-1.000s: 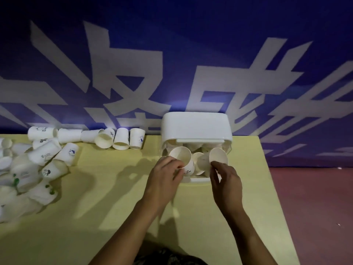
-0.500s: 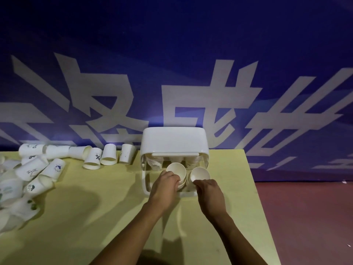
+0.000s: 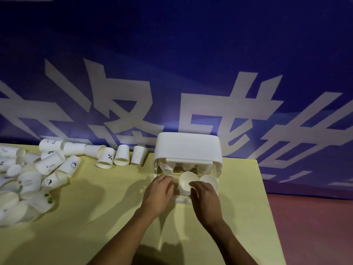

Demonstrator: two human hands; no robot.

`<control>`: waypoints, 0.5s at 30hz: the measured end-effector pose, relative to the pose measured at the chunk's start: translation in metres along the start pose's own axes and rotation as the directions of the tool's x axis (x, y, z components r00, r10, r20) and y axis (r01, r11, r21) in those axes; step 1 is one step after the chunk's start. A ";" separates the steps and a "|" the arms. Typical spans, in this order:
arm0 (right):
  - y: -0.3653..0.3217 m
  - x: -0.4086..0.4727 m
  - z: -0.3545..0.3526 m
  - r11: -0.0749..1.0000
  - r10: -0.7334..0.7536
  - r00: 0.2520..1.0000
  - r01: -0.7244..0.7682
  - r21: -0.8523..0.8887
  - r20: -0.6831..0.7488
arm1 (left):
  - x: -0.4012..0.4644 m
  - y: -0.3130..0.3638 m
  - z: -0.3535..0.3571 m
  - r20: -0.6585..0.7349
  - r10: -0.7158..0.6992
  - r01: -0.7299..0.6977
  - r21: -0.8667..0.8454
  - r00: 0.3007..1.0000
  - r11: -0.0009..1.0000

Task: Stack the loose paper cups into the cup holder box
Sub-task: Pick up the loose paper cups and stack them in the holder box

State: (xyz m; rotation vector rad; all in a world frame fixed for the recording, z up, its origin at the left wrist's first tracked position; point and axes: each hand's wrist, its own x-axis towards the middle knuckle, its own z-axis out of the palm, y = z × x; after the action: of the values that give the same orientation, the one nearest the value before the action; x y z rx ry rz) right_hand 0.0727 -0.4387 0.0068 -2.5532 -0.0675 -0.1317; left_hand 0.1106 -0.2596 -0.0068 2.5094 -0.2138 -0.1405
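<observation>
Right now both hands are down at the open front of the cup box (image 3: 188,148) on the yellow worktop (image 3: 107,222). The left hand (image 3: 159,195) rests with fingers loosely bent against the box's near edge; I cannot tell whether it holds anything. The right hand (image 3: 205,197) curls its fingers at the lip of a white cup (image 3: 186,181) that lies mouth-forward inside, with a second cup (image 3: 210,181) just to its right. Beyond the fingers, more cups stand under the white lid. Well off to the left of the hands, a row of loose cups (image 3: 114,156) and a bigger heap (image 3: 28,180) wait on the worktop. These paper cups look light and thin-walled, easily crushed, so I would take each by the rolled rim or lightly round the body, never squeezing hard. Behind everything hangs a blue banner (image 3: 172,64).
</observation>
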 end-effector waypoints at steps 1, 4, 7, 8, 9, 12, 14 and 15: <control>-0.014 0.004 0.005 0.999 -0.027 1.000 0.027 0.040 0.013 | -0.001 -0.012 -0.007 -0.009 -0.026 0.026 0.006 1.000 1.000; -0.054 0.019 0.028 0.988 -0.125 0.989 0.117 0.100 0.075 | -0.001 -0.053 -0.029 -0.051 -0.096 0.097 0.011 0.994 0.995; -0.086 0.038 0.060 0.981 -0.171 0.974 0.154 0.122 0.150 | 0.002 -0.089 -0.055 -0.076 -0.207 0.207 -0.011 0.975 0.978; -0.095 0.046 0.070 0.982 -0.160 0.972 0.140 0.125 0.173 | 0.004 -0.103 -0.064 -0.074 -0.248 0.247 -0.024 0.966 0.969; -0.103 0.054 0.080 0.984 -0.142 0.968 0.116 0.134 0.207 | 0.008 -0.117 -0.073 -0.070 -0.281 0.279 -0.037 0.957 0.959; -0.125 0.084 0.108 0.991 -0.078 0.952 0.041 0.128 0.295 | 0.022 -0.163 -0.097 -0.043 -0.356 0.352 -0.084 0.933 0.932; -0.130 0.101 0.119 0.995 -0.035 0.948 0.005 0.095 0.317 | 0.031 -0.182 -0.105 -0.036 -0.406 0.401 -0.101 0.913 0.911; -0.134 0.112 0.129 0.997 -0.008 0.946 -0.018 0.075 0.325 | 0.037 -0.195 -0.109 -0.030 -0.428 0.422 -0.115 0.903 0.899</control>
State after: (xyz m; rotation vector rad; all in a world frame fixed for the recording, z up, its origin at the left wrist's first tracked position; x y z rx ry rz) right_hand 0.1840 -0.2540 -0.0144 -2.4736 -0.1892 0.2910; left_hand 0.1871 -0.0479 -0.0345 2.4124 0.3627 -0.2517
